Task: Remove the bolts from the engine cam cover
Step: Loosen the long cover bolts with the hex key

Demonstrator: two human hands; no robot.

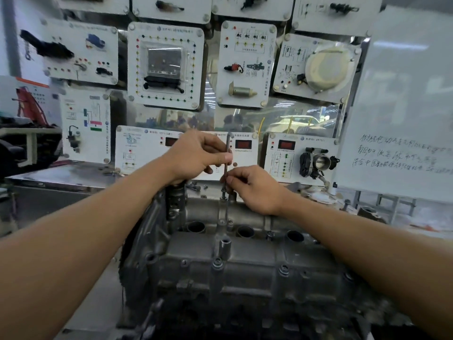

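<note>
A grey metal engine cam cover (245,261) fills the lower middle of the head view. A thin upright tool shaft (228,153) stands over a bolt (223,192) at the cover's far edge. My left hand (196,155) pinches the shaft near its top. My right hand (257,187) pinches the shaft lower down, just above that bolt. More bolts (217,263) sit in the cover's near edge, with another (283,269) to the right. A socket-like sleeve (225,246) stands on the cover's middle.
Behind the engine stands a wall of white training panels (166,67) with mounted car parts, among them a throttle body (318,163). A whiteboard (402,119) with handwriting leans at the right. Loose bolts (193,185) lie on the bench behind the cover.
</note>
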